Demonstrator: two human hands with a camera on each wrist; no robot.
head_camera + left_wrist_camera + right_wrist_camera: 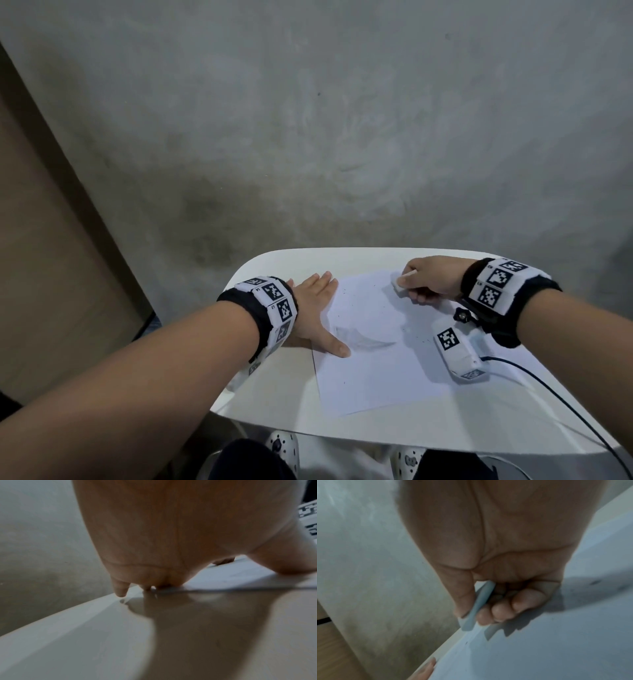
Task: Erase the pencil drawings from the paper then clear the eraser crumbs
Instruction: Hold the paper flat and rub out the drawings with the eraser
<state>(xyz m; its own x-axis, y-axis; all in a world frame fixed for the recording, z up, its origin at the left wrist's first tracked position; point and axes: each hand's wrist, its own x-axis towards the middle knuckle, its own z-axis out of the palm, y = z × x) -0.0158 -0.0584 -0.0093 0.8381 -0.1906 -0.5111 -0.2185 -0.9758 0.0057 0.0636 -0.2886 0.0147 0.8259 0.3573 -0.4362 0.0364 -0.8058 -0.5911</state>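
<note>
A white sheet of paper (373,346) lies on the small white table (274,387). A faint grey pencil drawing (363,339) shows near the sheet's middle, and dark eraser crumbs (419,341) are scattered over it. My left hand (317,313) lies flat with straight fingers on the paper's left edge, thumb spread toward the drawing. My right hand (423,284) pinches a white eraser (399,283) between thumb and curled fingers, its lower end on the paper's far right part. In the right wrist view the eraser (476,608) touches the paper (539,649).
A grey concrete wall rises right behind the table. A white wrist camera (457,349) hangs under my right wrist over the paper's right edge, and its black cable (555,397) runs across the table's right side. A brown panel (44,240) stands at the left.
</note>
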